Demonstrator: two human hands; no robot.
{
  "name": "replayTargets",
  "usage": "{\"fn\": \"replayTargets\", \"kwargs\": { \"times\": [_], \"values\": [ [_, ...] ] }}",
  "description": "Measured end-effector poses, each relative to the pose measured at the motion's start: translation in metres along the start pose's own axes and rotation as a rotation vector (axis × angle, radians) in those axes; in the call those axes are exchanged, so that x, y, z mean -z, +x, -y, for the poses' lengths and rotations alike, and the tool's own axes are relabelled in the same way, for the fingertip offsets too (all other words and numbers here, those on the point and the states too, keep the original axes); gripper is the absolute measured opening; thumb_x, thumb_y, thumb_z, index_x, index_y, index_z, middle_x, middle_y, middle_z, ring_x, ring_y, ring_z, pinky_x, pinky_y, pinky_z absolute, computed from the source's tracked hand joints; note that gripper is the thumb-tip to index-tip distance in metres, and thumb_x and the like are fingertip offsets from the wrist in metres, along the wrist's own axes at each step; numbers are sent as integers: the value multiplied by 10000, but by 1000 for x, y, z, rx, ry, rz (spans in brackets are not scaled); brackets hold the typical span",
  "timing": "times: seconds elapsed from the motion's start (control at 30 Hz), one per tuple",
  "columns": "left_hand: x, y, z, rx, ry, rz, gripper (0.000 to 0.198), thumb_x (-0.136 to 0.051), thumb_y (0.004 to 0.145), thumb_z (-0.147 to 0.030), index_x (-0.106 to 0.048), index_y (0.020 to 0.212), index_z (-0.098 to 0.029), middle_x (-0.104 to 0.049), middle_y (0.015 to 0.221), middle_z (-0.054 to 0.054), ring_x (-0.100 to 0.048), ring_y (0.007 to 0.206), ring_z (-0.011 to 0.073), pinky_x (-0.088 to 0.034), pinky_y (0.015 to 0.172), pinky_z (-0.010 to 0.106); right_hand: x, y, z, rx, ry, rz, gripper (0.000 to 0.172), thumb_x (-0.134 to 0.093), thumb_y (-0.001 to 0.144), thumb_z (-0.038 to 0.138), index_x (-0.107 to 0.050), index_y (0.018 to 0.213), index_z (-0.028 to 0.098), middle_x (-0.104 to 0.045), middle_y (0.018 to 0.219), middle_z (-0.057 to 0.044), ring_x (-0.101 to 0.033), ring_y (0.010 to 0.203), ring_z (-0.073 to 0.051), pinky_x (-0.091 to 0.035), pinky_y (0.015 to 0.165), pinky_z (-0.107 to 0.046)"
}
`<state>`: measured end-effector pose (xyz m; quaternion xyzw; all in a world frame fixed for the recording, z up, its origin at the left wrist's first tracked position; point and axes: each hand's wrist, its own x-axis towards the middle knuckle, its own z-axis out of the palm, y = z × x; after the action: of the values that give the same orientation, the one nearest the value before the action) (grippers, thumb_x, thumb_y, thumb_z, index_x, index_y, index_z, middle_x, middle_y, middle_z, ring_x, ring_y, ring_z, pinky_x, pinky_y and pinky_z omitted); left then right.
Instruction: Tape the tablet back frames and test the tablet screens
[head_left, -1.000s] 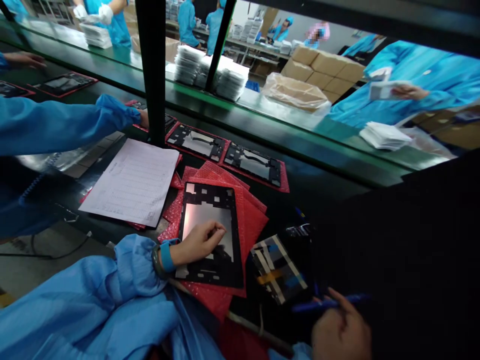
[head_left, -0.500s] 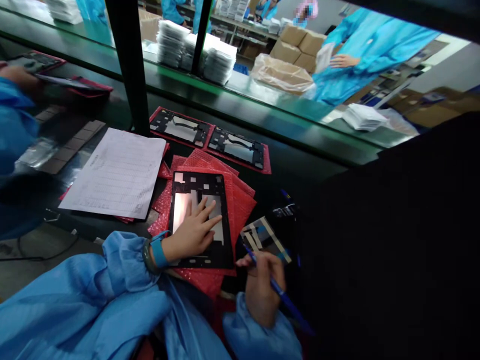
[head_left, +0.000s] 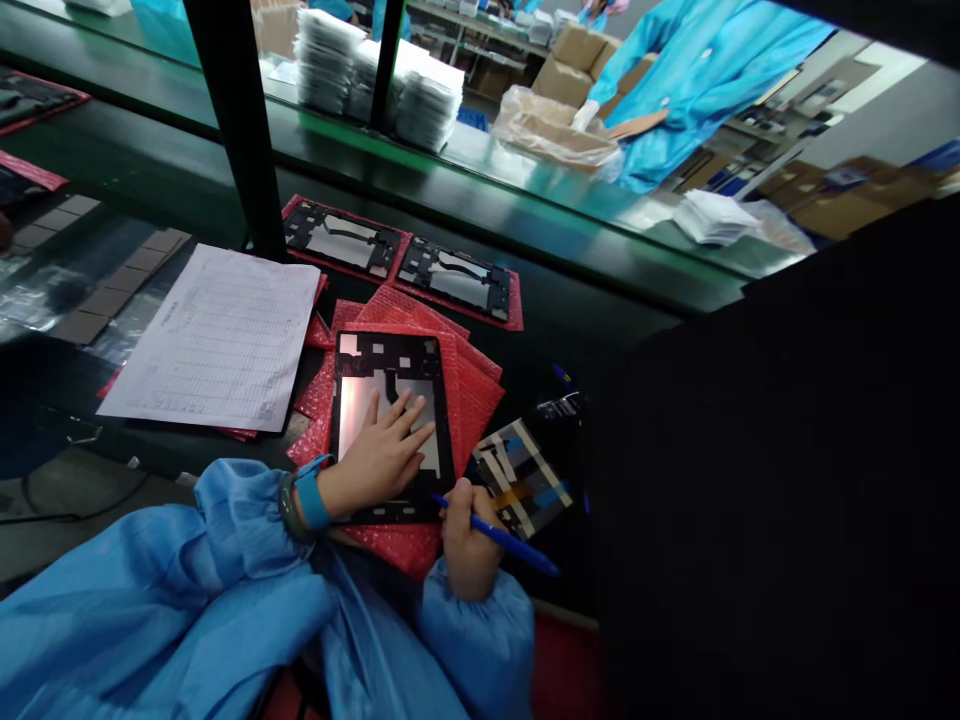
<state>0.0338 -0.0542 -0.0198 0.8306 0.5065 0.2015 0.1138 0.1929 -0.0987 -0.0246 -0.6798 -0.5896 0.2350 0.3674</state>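
The left hand (head_left: 381,455) lies with its fingers spread apart over the silver middle of a black-framed panel (head_left: 356,405), which sits directly beneath them. The right hand (head_left: 471,540) has its fingers clamped on a blue pen (head_left: 517,548), whose tip points toward the panel's lower right corner, just left of those fingers; whether it touches cannot be told. Red bubble wrap (head_left: 480,395) shows under the panel, beyond the left fingertips. Just right of the right fingers lies a taped piece (head_left: 523,480); left of the left fingers, a printed sheet (head_left: 217,340).
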Motion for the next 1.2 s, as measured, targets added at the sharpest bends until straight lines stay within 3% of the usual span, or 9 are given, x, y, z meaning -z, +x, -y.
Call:
{"fn": "replayTargets", "kwargs": {
  "times": [0.1,0.2,0.3,0.4,0.67,0.8,0.97,1.07,1.2],
  "values": [
    [1,0,0,4,-14,1,426,-466,889,-246,-511,1299,-140,-395,1465,195,-264,1388,380,-136,1089,682,15,11,-9,-57,66,-88,420,-393,900,542,-538,699,204,-562,514,9,-535,450,-140,-450,515,-262],
    [2,1,-1,3,-18,2,419,-456,897,-251,-515,1298,-143,-402,1460,197,-287,1379,378,-139,1087,684,49,35,-27,88,-149,-260,326,-515,856,484,-612,884,174,-652,776,-69,-624,730,-201,-493,688,-314],
    [1,0,0,-4,-4,6,415,-454,899,-253,-520,1293,-139,-399,1461,201,-299,1373,379,-144,1087,681,84,70,-45,280,-560,-121,331,-420,866,283,-624,1094,155,-619,1084,-160,-576,1016,-294,-463,846,-439],
    [-1,0,0,2,3,0,411,-460,899,-254,-521,1292,-152,-404,1461,189,-305,1374,367,-144,1092,675,98,109,-53,274,-678,-162,476,-359,805,143,-549,1241,135,-583,1197,-163,-547,1100,-293,-444,918,-452],
    [0,-1,-2,22,-22,-12,397,-435,909,-261,-522,1285,-166,-412,1462,167,-298,1383,340,-147,1108,651,62,181,-66,-1,-561,-141,591,-382,742,130,-488,1321,72,-468,1356,-199,-450,1249,-336,-364,1036,-500],
    [-2,0,-2,18,-39,-30,389,-434,912,-274,-524,1276,-169,-418,1458,169,-313,1377,336,-156,1107,649,72,190,-64,-38,-490,-111,541,-416,716,182,-561,1229,91,-475,1331,-201,-422,1273,-335,-324,1062,-501],
    [-5,-1,0,-2,-58,-45,395,-459,898,-278,-517,1277,-180,-420,1454,176,-318,1375,335,-157,1100,656,71,172,-24,18,-364,-43,565,-452,781,444,-494,1235,111,-533,1230,-210,-561,1086,-292,-409,969,-465],
    [-5,-2,0,3,-70,-53,388,-460,899,-278,-527,1267,-176,-420,1454,176,-323,1374,331,-168,1106,637,39,146,-6,25,-264,173,480,-484,759,591,-613,989,189,-671,910,-106,-640,827,-234,-496,792,-379],
    [-6,-2,1,-3,-84,-62,398,-488,884,-271,-529,1267,-172,-423,1451,181,-333,1367,339,-187,1098,640,1,125,-1,-18,-157,397,402,-565,699,610,-617,732,213,-660,673,-41,-625,655,-212,-487,651,-338]
  ]
}}
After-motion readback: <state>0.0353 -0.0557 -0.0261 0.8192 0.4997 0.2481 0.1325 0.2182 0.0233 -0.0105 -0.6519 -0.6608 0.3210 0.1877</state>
